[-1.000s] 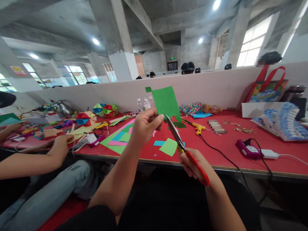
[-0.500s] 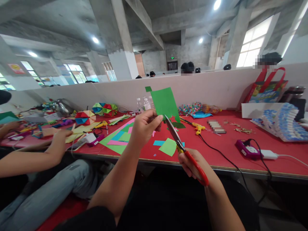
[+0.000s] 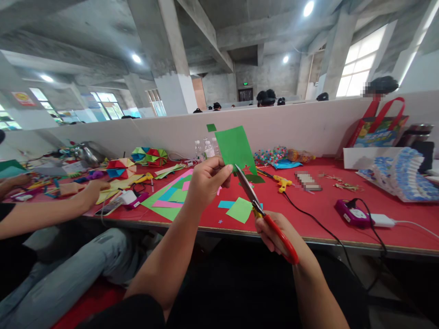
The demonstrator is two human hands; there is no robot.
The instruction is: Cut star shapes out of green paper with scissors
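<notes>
My left hand pinches the lower left edge of a green sheet of paper, held up above the table. In my right hand is a pair of scissors with red handles, fingers wrapped round them. The scissor tips lie at the paper's lower edge, close to my left thumb; how far the blades part is hard to see. Behind the paper, a dark green leaf-shaped piece shows on the table. Below it lie a light green piece of paper and a blue strip.
On the red table, a yellow glue gun trails a black cord to the right, near a purple power strip. Coloured sheets lie left. Small bottles stand by the partition. A co-worker's arm reaches in from the left.
My hands, the paper and the scissors have barely moved. At the left, the co-worker's arm has shifted and stretches further over the table.
</notes>
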